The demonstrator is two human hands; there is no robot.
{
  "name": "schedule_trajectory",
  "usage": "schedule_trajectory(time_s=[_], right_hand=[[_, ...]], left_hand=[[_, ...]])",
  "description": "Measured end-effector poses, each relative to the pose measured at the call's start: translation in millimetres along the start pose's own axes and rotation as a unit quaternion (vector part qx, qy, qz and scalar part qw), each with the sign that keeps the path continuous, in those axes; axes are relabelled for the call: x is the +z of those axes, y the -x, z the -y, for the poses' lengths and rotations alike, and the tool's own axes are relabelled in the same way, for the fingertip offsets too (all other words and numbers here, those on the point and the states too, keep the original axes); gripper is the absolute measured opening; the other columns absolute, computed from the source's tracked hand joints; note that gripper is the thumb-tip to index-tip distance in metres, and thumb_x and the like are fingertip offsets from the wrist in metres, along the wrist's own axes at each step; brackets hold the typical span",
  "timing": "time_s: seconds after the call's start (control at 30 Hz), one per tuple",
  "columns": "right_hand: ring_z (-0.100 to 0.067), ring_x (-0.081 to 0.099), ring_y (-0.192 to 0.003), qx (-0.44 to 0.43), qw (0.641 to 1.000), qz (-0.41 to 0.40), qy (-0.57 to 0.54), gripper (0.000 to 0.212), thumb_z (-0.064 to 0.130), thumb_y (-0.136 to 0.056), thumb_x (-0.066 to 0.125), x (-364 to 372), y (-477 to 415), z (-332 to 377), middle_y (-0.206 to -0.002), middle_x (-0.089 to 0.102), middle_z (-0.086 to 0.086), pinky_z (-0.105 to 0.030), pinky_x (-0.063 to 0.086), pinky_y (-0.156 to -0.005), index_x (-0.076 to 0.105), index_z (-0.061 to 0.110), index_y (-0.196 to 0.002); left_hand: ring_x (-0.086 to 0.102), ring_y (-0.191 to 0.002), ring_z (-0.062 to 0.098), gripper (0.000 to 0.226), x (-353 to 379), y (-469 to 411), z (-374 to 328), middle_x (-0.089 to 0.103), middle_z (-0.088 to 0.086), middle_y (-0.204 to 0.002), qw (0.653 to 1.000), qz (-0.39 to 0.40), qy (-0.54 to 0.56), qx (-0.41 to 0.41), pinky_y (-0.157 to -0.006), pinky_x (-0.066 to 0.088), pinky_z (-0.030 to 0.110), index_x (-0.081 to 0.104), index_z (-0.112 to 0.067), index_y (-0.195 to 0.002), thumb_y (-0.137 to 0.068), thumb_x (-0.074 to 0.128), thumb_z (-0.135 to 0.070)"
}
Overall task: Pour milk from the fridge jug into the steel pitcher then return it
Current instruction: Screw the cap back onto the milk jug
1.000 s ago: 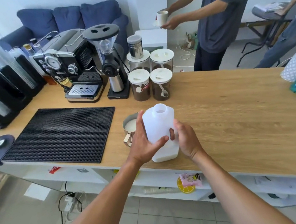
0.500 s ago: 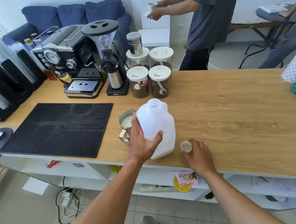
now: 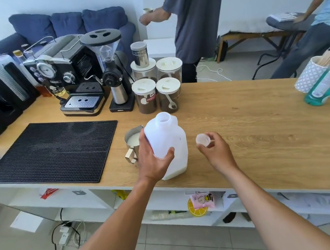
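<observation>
- Your left hand [image 3: 153, 158] is wrapped around the milk jug [image 3: 169, 144], thumb across its near face and fingers round the far left side.
- Your right hand [image 3: 213, 150] pinches the jug's white cap [image 3: 203, 139] in its fingertips, just to the right of the jug and apart from it.
- The jug stands upright on the wooden counter [image 3: 252, 128], mouth uncapped, with only a thin layer of milk showing at its base. Its base sits close to the counter's near edge.
- The steel pitcher [image 3: 134, 140] stands just beside the jug on its left, partly hidden behind your left hand, with milk visible inside and its handle pointing toward you.
- To your left, the black rubber mat [image 3: 51, 153] runs right up to the near edge, with a narrow strip of bare wood between it and the pitcher.
- To your right, the counter is open wood as far as a patterned cup of wooden sticks [image 3: 309, 77] and a teal bottle [image 3: 323, 88] near the far right.
- Behind the jug, four lidded canisters [image 3: 147, 98] stand close, then the grinder [image 3: 112, 73] and espresso machine [image 3: 69, 80] toward the back left.
- Beyond the counter's far edge, a person in a dark shirt [image 3: 196, 19] stands holding a small cup.
</observation>
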State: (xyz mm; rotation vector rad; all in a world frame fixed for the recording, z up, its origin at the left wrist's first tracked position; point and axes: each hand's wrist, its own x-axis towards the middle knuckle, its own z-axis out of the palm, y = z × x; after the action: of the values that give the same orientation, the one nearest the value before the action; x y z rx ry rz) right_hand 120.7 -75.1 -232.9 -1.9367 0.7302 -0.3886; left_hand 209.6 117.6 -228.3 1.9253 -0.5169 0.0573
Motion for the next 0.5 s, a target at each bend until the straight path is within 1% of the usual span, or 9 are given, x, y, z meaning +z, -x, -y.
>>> schedule_trajectory(time_s=[0.1,0.2,0.27,0.33,0.4,0.43,0.5], right_hand=[[-0.013,0.061,-0.09,-0.027,0.999,-0.01,-0.021,0.04,0.026,-0.084,0.071,-14.9,-4.7,29.6,-0.112,0.063,0.002,-0.021,0.044,-0.071,0.057,0.019,-0.12],[-0.007,0.06,-0.09,-0.088,0.996,0.005,-0.032,0.041,0.022,-0.087,0.069,-25.5,-4.8,68.6,-0.111,0.062,0.005,-0.011,0.045,-0.071,0.056,0.019,-0.126],[-0.006,0.059,-0.091,-0.134,0.99,0.025,-0.026,0.044,0.02,-0.087,0.068,-32.2,-5.1,92.8,-0.117,0.06,0.005,-0.009,0.046,-0.074,0.057,0.019,-0.129],[-0.001,0.058,-0.09,-0.185,0.981,0.059,0.017,0.046,0.021,-0.087,0.069,-39.2,-2.9,115.2,-0.119,0.056,0.005,-0.014,0.045,-0.078,0.057,0.018,-0.131],[0.005,0.056,-0.08,-0.218,0.966,0.101,0.094,0.047,0.024,-0.087,0.069,-47.2,0.0,133.6,-0.116,0.052,0.01,-0.013,0.041,-0.075,0.056,0.021,-0.132],[0.005,0.055,-0.078,-0.226,0.957,0.119,0.139,0.048,0.026,-0.087,0.069,-50.1,0.6,140.6,-0.114,0.05,0.013,-0.012,0.04,-0.073,0.054,0.023,-0.132],[-0.002,0.056,-0.085,-0.234,0.937,0.142,0.218,0.05,0.027,-0.085,0.07,-53.0,1.8,151.3,-0.114,0.049,0.015,-0.017,0.043,-0.075,0.052,0.027,-0.131]], left_hand=[[0.048,-0.127,0.02,0.099,1.1,1.4,-2.0,0.045,-0.003,-0.142,1.0,0.008,-0.003,0.003,-0.097,0.049,0.051,0.022,-0.022,-0.15,-0.07,0.068,-0.058],[0.048,-0.126,0.02,0.1,-2.3,-0.6,-2.5,0.045,-0.003,-0.141,1.0,0.023,-0.013,0.01,-0.097,0.049,0.05,0.021,-0.021,-0.15,-0.069,0.07,-0.056],[0.048,-0.126,0.02,0.1,-3.5,-0.9,-1.0,0.046,-0.003,-0.141,0.999,0.026,-0.018,0.011,-0.097,0.049,0.05,0.022,-0.021,-0.149,-0.069,0.07,-0.055],[0.048,-0.126,0.02,0.099,-5.8,0.9,0.7,0.046,-0.003,-0.141,1.0,0.024,-0.015,0.012,-0.097,0.049,0.05,0.022,-0.021,-0.149,-0.069,0.071,-0.054],[0.047,-0.127,0.021,0.099,-7.1,2.3,1.9,0.045,-0.002,-0.142,0.999,0.024,-0.014,0.017,-0.097,0.049,0.05,0.023,-0.02,-0.148,-0.069,0.071,-0.054],[0.047,-0.128,0.02,0.1,-7.5,2.2,2.0,0.044,-0.002,-0.142,0.999,0.024,-0.015,0.021,-0.097,0.049,0.049,0.023,-0.019,-0.148,-0.068,0.071,-0.055],[0.046,-0.129,0.018,0.101,-8.1,1.2,1.4,0.043,-0.004,-0.142,0.999,0.029,-0.021,0.024,-0.098,0.049,0.048,0.023,-0.019,-0.149,-0.068,0.072,-0.055]])
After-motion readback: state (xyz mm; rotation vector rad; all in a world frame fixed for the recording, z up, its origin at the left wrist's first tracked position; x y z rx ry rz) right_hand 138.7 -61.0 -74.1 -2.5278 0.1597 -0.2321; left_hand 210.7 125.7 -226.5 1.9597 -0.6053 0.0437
